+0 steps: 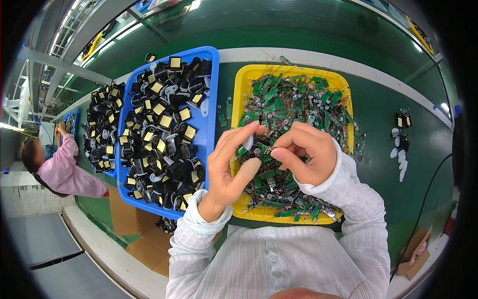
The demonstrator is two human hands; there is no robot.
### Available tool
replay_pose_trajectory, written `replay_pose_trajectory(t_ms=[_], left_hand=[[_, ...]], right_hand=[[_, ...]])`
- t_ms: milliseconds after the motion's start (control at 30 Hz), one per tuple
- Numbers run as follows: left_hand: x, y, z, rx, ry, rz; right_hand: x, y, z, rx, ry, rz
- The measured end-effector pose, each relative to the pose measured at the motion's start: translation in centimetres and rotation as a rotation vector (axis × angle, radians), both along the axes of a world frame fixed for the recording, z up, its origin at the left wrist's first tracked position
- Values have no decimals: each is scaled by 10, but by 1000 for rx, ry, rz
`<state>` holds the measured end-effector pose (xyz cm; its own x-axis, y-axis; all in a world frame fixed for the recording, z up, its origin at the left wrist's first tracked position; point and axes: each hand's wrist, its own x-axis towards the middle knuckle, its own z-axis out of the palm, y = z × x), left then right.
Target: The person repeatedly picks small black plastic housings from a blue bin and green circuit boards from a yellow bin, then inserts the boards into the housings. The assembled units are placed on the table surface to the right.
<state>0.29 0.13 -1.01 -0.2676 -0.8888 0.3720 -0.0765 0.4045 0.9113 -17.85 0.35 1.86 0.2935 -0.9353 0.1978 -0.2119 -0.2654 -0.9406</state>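
Both my hands meet over the yellow tray (239,92), which is heaped with green circuit boards (318,107) trailing thin wires. Between the thumb and fingers of my left hand (226,172) sits a small dark part with a white oval piece (248,143); a tan bandage wraps that thumb. My right hand (311,154) is closed in a pinch on a small circuit board (267,150), held against the part in my left hand. My fingers hide much of both pieces.
A blue tray (213,94) of black plastic housings with yellow pads stands left, beside another pile of housings (102,124). Loose white pieces (401,157) and black parts (404,119) lie right. A cardboard box (144,239) sits below left; a person in pink (67,162) works farther left.
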Motion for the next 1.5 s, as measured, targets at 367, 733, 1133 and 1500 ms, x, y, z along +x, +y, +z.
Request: replay_pose_trajectory(t_ms=[367,733,1133,1500], left_hand=[[0,0,-1,-58,-22,48],[-3,4,9,-146,-155,140],[-6,-1,13,-136,-149,50],[3,2,15,-114,-245,20]], right_hand=[[4,6,5,-203,227,-31],[-9,0,6,-83,157,76],[-7,-2,7,100,95,79],[-9,5,20,-131,329,138]])
